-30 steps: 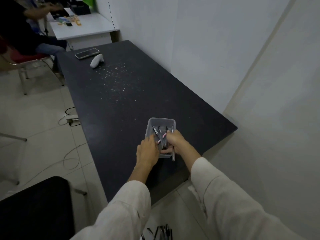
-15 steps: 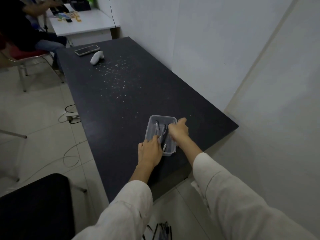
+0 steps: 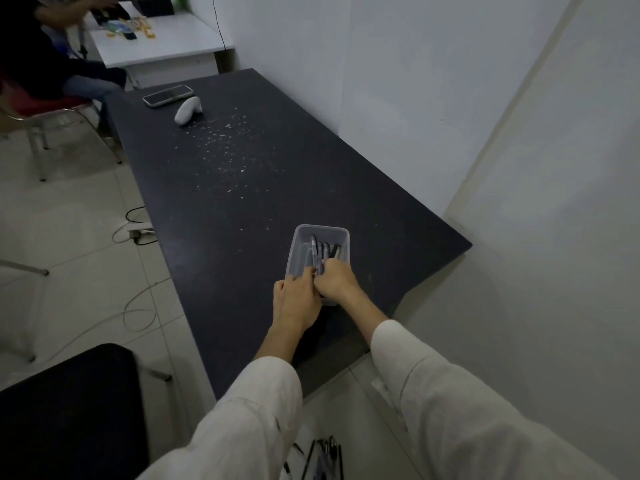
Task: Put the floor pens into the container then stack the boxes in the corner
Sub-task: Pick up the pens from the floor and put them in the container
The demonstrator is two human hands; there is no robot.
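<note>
A clear plastic container stands on the dark table near its front right corner. Several pens lie inside it, side by side along its length. My left hand rests on the container's near left corner, fingers touching the pens' near ends. My right hand is inside the near end, fingers curled over the pens. More pens lie scattered on the floor tiles between my sleeves. No boxes are in view.
A phone and a white controller lie at the table's far end, with pale crumbs in the middle. A black chair stands at lower left. Cables run across the floor. A seated person is at a white desk behind.
My right hand drew back from the container's far right rim to its near end, over the pens. The pens now lie straighter, side by side. My left hand stayed at the near corner.
</note>
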